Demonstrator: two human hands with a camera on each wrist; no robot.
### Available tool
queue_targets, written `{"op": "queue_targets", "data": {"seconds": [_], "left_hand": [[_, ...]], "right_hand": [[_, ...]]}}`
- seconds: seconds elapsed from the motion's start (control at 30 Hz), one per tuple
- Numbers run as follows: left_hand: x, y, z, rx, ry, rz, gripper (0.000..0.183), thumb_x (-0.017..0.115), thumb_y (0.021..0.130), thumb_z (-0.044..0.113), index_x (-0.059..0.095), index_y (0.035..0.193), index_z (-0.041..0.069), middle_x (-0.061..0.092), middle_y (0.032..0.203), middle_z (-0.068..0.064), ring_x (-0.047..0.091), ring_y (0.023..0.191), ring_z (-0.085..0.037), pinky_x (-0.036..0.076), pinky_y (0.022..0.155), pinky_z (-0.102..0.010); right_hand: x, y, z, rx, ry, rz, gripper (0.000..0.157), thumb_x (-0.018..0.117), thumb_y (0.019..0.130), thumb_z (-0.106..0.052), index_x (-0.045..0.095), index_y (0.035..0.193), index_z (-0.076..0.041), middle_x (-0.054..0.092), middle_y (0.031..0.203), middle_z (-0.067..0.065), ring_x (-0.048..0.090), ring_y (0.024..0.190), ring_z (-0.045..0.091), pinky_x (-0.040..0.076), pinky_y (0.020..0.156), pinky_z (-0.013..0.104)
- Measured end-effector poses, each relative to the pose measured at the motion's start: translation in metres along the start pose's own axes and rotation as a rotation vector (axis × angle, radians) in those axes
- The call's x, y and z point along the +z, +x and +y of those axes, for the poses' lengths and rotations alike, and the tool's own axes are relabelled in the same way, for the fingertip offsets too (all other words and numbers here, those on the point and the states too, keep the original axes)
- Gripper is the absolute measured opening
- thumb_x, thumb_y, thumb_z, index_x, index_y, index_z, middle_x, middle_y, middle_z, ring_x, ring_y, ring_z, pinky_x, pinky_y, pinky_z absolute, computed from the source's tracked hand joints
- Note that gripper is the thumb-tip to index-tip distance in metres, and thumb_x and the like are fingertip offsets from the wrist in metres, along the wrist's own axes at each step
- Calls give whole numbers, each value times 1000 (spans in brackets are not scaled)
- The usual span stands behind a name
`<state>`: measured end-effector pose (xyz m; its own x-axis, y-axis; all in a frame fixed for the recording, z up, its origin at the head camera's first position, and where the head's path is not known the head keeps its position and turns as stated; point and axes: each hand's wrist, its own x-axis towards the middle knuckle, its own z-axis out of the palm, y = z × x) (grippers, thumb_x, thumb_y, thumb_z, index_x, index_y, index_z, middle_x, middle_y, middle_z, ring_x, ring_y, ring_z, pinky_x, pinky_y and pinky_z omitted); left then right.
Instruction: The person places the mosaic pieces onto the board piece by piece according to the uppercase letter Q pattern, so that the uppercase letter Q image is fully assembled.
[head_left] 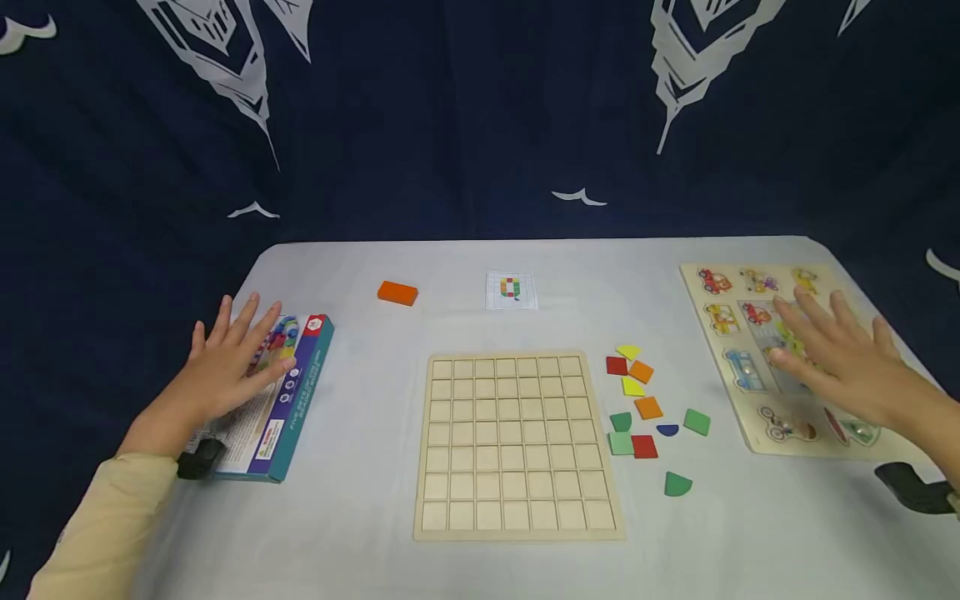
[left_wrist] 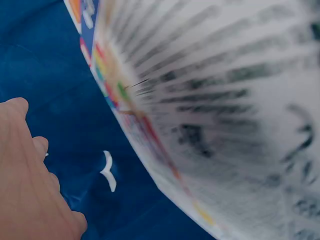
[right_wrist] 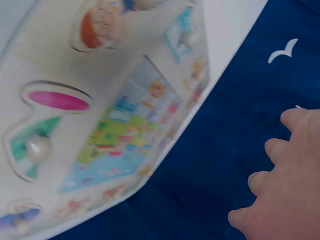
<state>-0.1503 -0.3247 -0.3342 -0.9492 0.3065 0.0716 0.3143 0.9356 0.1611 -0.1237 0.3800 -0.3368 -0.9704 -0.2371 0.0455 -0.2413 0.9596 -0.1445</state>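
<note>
Pale wood forms the grid board (head_left: 511, 446), set squarely in the middle of the bench (head_left: 360, 533), probably so either hand can reach it. Loose coloured pieces (head_left: 648, 407) lie scattered just beside its right edge, likely for short carrying. The small card (head_left: 512, 291) sits beyond the far edge, presumably where its printed figure can be read over the grid; an orange block (head_left: 397, 292) lies left of it.

The left hand (head_left: 228, 371) is over the box (head_left: 303, 400), the right hand (head_left: 847, 362) over the knobbed puzzle board (head_left: 750, 402). Both have fingers spread and relaxed, gripping nothing, apparently parked wide of the grid. Whether either palm touches what lies beneath, I cannot tell.
</note>
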Motion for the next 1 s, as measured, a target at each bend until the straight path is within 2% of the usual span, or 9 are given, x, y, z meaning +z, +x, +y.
{"op": "queue_targets", "data": {"seconds": [0.2, 0.33, 0.47, 0.6, 0.7, 0.8, 0.83, 0.9, 1.0], "left_hand": [[-23, 3, 11, 18, -12, 5, 81, 47, 91, 50, 4, 152, 18, -13, 155, -7, -25, 134, -26, -21, 99, -57], [-43, 5, 28, 80, -57, 22, 79, 51, 92, 44, 6, 152, 18, -11, 155, -6, -21, 136, -27, -18, 100, -57], [-63, 5, 50, 143, -128, 52, 80, 55, 91, 39, 7, 152, 20, -8, 155, -3, -17, 138, -25, -16, 103, -53], [-72, 2, 74, 212, -226, 111, 84, 61, 89, 32, 8, 152, 21, -5, 156, -2, -14, 138, -22, -13, 105, -51], [-64, -4, 93, 255, -358, 162, 88, 67, 86, 26, 9, 152, 21, -1, 156, -1, -11, 139, -21, -5, 106, -57], [-45, -12, 112, 270, -473, 183, 91, 70, 83, 22, 10, 152, 21, 2, 156, 0, -7, 140, -22, 3, 104, -62], [-37, -14, 117, 270, -507, 175, 92, 71, 83, 20, 10, 152, 21, 3, 156, 0, -6, 140, -22, 6, 103, -64], [-22, -16, 126, 257, -553, 142, 94, 73, 81, 19, 11, 152, 24, 3, 156, 3, -4, 140, -22, 10, 103, -64], [2, -15, 135, 255, -603, 74, 95, 74, 81, 21, 11, 152, 24, 4, 156, 3, 0, 140, -20, 15, 104, -61]], "right_hand": [[-20, 3, -7, 19, -69, -47, 76, 41, 97, -45, -1, 150, -10, -13, 150, 22, -31, 129, 33, -27, 92, 56], [-37, 6, -18, 29, -87, -86, 76, 41, 96, -46, 2, 150, -10, -5, 149, 27, -29, 130, 34, -28, 92, 52], [-52, 7, -35, -2, -78, -54, 73, 46, 95, -43, 14, 149, -6, 15, 145, 34, -12, 135, 41, -23, 98, 52], [-57, 2, -56, 14, 32, 27, 65, 53, 95, -36, 27, 147, -5, 26, 141, 34, 11, 133, 48, 2, 101, 65], [-49, -6, -72, 19, 154, 120, 57, 58, 94, -29, 38, 142, -6, 34, 138, 32, 24, 127, 52, 19, 95, 70], [-32, -13, -87, -38, 256, 231, 47, 64, 90, -21, 51, 133, -6, 46, 131, 28, 36, 121, 50, 27, 94, 66], [-25, -16, -91, -64, 291, 262, 44, 66, 88, -18, 55, 129, -7, 50, 128, 25, 40, 122, 44, 28, 96, 64], [-12, -19, -98, -95, 352, 292, 40, 69, 86, -14, 60, 124, -9, 56, 124, 18, 45, 123, 25, 31, 103, 45], [6, -23, -108, -83, 441, 282, 35, 70, 85, -11, 64, 119, -12, 62, 116, 9, 49, 108, 4, 38, 91, 20]]}}
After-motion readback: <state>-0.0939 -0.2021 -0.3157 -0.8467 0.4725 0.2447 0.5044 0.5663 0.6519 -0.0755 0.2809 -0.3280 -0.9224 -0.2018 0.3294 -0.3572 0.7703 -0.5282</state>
